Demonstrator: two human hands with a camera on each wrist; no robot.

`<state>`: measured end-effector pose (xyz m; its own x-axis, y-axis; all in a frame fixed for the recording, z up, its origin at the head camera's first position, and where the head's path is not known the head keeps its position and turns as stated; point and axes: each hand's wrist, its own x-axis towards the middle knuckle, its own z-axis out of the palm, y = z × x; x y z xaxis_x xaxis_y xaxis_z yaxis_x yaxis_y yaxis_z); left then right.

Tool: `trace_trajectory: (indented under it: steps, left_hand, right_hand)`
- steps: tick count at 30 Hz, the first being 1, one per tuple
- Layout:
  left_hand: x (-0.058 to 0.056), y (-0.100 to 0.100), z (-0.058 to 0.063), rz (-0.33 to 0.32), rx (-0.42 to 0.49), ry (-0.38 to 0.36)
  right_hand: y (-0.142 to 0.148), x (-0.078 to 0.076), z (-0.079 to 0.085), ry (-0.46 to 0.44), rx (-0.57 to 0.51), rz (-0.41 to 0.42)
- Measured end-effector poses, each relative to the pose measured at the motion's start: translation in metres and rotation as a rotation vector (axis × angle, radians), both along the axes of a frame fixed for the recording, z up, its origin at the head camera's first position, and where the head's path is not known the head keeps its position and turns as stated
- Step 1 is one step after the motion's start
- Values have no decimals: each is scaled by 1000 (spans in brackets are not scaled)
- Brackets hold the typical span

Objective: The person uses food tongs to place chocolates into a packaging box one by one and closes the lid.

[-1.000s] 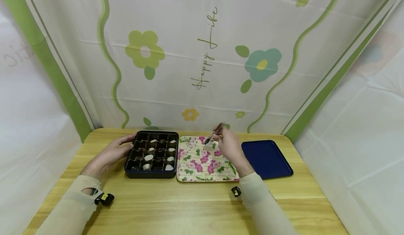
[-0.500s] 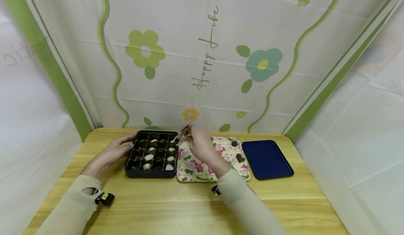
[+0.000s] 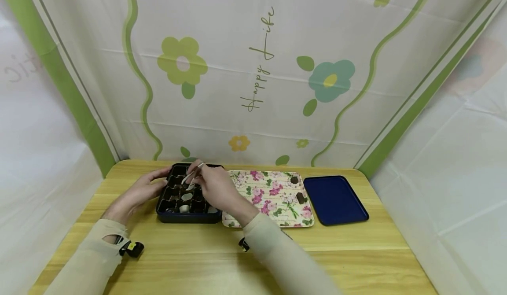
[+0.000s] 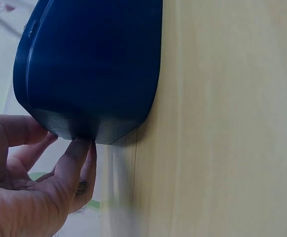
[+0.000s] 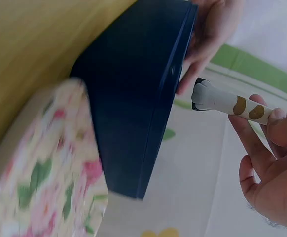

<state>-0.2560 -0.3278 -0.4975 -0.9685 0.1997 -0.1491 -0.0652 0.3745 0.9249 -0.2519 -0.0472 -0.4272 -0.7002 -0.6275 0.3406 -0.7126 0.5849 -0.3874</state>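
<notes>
A dark blue tin [image 3: 189, 218] stands on the table, with a brown compartment insert holding several white and dark chocolates. My left hand [image 3: 144, 190] rests against its left side, fingertips on the wall in the left wrist view. My right hand [image 3: 222, 189] pinches cat-paw tongs [image 5: 222, 100], white with brown patches and dark-tipped ends. In the head view, the tongs' two arms are spread above the insert's upper middle. The right hand hides the tin's right-hand compartments. A white chocolate [image 3: 187, 197] shows just below the tongs.
Right of the tin lies a floral tray [image 3: 257, 207]. Two brown chocolates, one [image 3: 294, 180] above the other [image 3: 301, 197], sit near its right edge. Beyond it lies a flat dark blue lid [image 3: 336, 200]. A printed curtain [image 3: 222, 119] hangs behind the wooden table [image 3: 190, 259].
My right hand has moved left with the tongs, from above the floral tray to over the tin, uncovering the two brown chocolates on the tray. The left hand has stayed put.
</notes>
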Motion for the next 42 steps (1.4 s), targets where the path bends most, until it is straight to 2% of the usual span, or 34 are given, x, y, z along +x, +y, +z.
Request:
trace_trajectory:
  steps: [5, 10, 21, 29, 35, 42]
  left_hand:
    - [-1, -2, -2, -16, -5, 26]
    - [0, -1, -1, -18, -22, 23]
    - [0, 1, 1, -5, -19, 0]
    - [1, 0, 2, -13, -27, 6]
    - [0, 0, 1, -15, -15, 16]
    - [-1, 1, 1, 0, -8, 10]
  right_hand:
    - [-22, 7, -3, -2, 32, 29]
    - [-38, 9, -13, -8, 83, 17]
    - [-43, 6, -26, -52, 121, 20]
    - [-39, 4, -29, -83, 96, 47]
    - [-26, -1, -28, -159, -28, 65]
    - [10, -10, -19, -170, -81, -14]
